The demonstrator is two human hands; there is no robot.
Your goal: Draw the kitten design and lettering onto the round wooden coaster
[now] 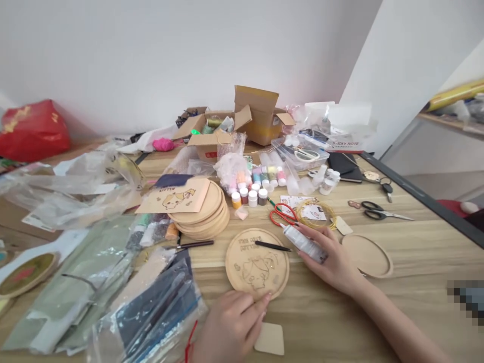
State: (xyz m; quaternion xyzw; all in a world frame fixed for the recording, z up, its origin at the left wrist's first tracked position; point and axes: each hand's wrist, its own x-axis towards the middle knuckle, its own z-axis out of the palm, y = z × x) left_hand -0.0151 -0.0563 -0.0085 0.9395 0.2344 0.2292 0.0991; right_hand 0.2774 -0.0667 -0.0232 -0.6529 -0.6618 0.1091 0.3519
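My left hand [230, 327] comes in low, fingers loosely curled, their tips resting on the lower rim of the engraved round wooden plaque [257, 266]; I can't see any real grip. My right hand [330, 264] lies just right of the plaque, closed around a white squeeze tube [305, 244], its nozzle end pointing left. A thin black tool [273, 246] lies on the plaque just beside that tube. Ahead of my right hand sit red-handled scissors [278, 214] and a coil of gold wire [315, 214]; to its right, a shallow wooden round tray [367, 255]. Left of the plaque, a stack of wooden discs [202, 212] stands beyond bagged supplies [153, 312].
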